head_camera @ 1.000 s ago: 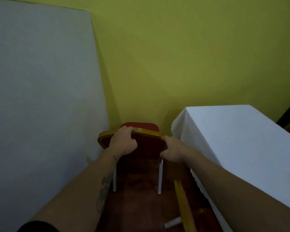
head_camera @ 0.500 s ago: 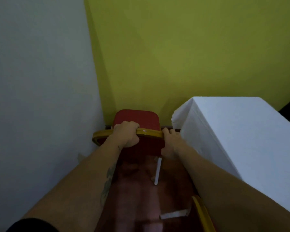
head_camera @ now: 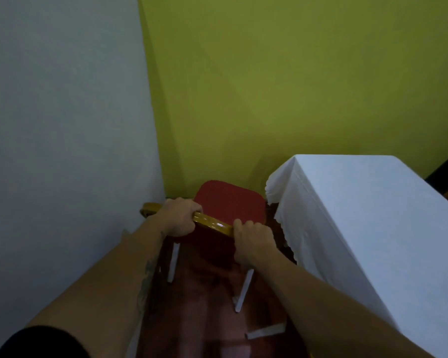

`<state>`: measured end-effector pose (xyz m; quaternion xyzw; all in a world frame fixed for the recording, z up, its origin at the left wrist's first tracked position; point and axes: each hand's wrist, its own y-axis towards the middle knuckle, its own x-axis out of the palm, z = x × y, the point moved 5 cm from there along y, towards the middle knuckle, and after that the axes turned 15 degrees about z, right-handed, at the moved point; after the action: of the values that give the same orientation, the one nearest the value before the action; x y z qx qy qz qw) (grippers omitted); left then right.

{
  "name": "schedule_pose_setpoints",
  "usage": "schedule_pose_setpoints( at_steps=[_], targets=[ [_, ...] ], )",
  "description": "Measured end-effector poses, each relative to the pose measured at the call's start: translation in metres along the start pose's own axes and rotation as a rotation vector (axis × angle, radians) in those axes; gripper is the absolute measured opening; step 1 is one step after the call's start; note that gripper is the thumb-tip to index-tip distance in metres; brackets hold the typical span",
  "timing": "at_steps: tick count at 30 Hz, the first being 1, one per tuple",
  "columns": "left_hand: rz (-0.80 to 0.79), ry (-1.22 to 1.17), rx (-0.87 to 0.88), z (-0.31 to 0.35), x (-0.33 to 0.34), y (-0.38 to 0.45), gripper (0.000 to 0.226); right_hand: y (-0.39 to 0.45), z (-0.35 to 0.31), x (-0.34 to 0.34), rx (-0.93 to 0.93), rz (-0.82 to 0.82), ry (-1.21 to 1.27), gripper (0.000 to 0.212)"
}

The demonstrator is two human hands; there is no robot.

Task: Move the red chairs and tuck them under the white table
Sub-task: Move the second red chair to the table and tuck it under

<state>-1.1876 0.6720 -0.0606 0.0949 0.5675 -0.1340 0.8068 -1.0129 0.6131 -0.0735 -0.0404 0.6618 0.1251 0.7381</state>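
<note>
The red chair (head_camera: 229,200), with a padded seat, gold-yellow back rail and pale legs, stands in the corner just left of the white-draped table (head_camera: 367,215). The left hand (head_camera: 180,218) and right hand (head_camera: 252,240) are both curled tight around its rail.

Red chair (head_camera: 229,202): red padded seat, gold-yellow top rail on backrest, pale legs on dark red floor. Stands just left of the counter (head_camera: 373,215), not under it. Counter: draped in white cloth with scalloped hem, hanging low.
</note>
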Motion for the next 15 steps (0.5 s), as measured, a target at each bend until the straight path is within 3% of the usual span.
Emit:
schedule_pose_setpoints(
  at_steps=[5, 7, 11, 13, 15],
  targets=[
    [0.094, 0.09, -0.031, -0.011, -0.007, -0.034, 0.041, -0.027, -0.019, -0.007, 0.006, -0.03, 0.103, 0.036],
    [0.191, -0.027, -0.137, -0.021, -0.009, -0.048, 0.044, -0.034, -0.027, -0.008, -0.009, -0.04, 0.13, 0.039],
    [0.57, -0.442, -0.686, -0.046, -0.016, -0.084, 0.046, -0.048, -0.028, 0.003, 0.084, -0.174, 0.27, 0.039],
    [0.585, -0.567, -0.953, -0.04, -0.008, -0.094, 0.049, -0.055, -0.024, 0.007, 0.131, -0.207, 0.314, 0.038],
    [0.508, -0.741, -1.07, -0.014, 0.006, -0.087, 0.064, -0.06, -0.024, 0.007, 0.15, -0.194, 0.32, 0.037]
  ],
)
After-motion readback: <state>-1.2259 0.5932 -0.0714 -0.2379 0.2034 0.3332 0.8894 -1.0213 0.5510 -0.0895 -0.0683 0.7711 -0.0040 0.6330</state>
